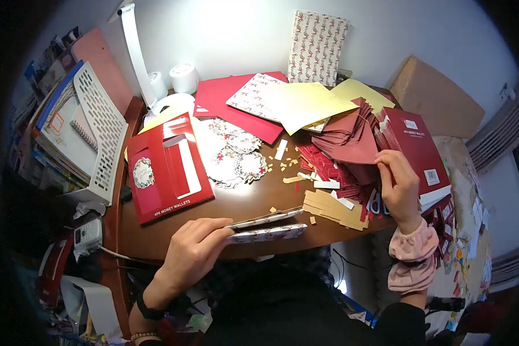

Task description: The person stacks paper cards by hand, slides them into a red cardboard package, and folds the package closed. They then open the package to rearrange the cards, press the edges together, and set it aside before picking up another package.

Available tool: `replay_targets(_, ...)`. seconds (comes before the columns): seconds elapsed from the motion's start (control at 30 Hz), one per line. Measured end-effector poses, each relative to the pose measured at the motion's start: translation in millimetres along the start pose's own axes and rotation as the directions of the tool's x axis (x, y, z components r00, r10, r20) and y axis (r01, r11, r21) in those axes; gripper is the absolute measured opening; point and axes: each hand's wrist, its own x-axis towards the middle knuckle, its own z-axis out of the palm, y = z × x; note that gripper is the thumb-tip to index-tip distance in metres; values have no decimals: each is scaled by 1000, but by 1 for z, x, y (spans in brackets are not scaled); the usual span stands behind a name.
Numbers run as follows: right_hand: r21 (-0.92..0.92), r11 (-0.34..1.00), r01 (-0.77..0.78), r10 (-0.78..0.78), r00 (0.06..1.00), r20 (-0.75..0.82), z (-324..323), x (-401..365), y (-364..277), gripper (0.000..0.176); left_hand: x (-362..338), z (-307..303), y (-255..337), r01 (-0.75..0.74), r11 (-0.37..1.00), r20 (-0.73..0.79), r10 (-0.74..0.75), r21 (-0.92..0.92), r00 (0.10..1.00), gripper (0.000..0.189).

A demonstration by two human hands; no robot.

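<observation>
My left hand [195, 247] is closed on the left end of a white folded card [270, 233] with a printed pattern. The card is held edge-on over the table's front edge, its two panels slightly apart. On the right, my right hand [399, 187] pinches the near corner of a dull red paper piece [357, 151] in a fanned stack. Just below that stack lie narrow red strips [341, 180] and tan cardboard pieces [333, 209]. Blue-handled scissors [377, 203] rest close under my right wrist.
A red box marked "4PK MONEY WALLETS" [197, 203] lies at left; another red box [416, 144] stands at right. Wreath-printed cutouts [234, 164], yellow sheets [316, 104] and red sheets [213, 95] cover the middle and back. A white lamp [134, 52] and white perforated file holder [101, 124] stand left.
</observation>
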Motion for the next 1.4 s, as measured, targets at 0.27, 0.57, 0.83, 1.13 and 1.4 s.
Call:
replay_targets(0.27,347,691,-634,649,756,88,13,4,24,43,-2,1,-1,-15,1000,1,15,12,1000,18)
replay_targets(0.57,486,615,-621,580,774,254,23,2,7,50,-1,0,1,-29,1000,-10,29,13,1000,18)
replay_targets(0.83,554,557,-619,537,777,330,0,-19,-20,62,-1,0,0,-21,1000,3,21,6,1000,20)
replay_targets(1.13,547,566,-616,452,787,419,12,-28,-19,57,-1,-1,2,-13,1000,0,13,5,1000,19)
replay_targets(1.4,394,755,-524,430,850,305,-21,-33,-56,18,0,-3,4,-12,1000,16,12,0,1000,20)
